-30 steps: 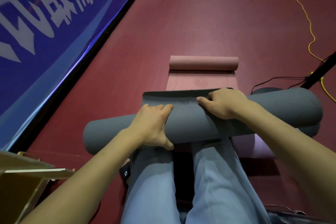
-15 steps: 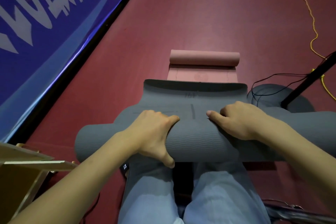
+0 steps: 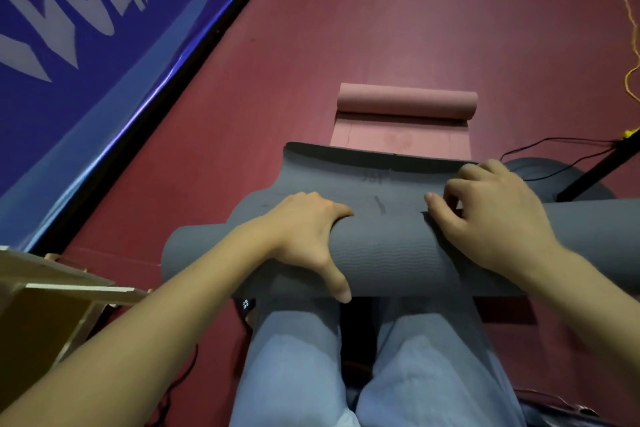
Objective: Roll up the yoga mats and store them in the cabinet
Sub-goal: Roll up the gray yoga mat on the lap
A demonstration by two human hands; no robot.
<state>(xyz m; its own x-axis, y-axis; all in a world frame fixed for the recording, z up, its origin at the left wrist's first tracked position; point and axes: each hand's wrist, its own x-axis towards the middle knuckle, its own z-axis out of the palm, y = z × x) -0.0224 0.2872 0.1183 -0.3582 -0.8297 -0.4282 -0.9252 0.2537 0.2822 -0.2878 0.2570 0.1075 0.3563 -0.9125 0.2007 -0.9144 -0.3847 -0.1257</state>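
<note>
Grey mat roll (image 3: 388, 253) is gripped crosswise over the lap by left hand (image 3: 308, 232) and right hand (image 3: 495, 218), unrolled tail lying ahead.

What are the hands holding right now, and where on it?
Both hands grip the grey yoga mat on its rolled part: left hand left of middle, right hand at the loose edge.

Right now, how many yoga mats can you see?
2. The gray mat lies across the person's lap, under both hands. The pink mat lies beyond it on the floor, partly rolled. Others may be hidden.
</note>
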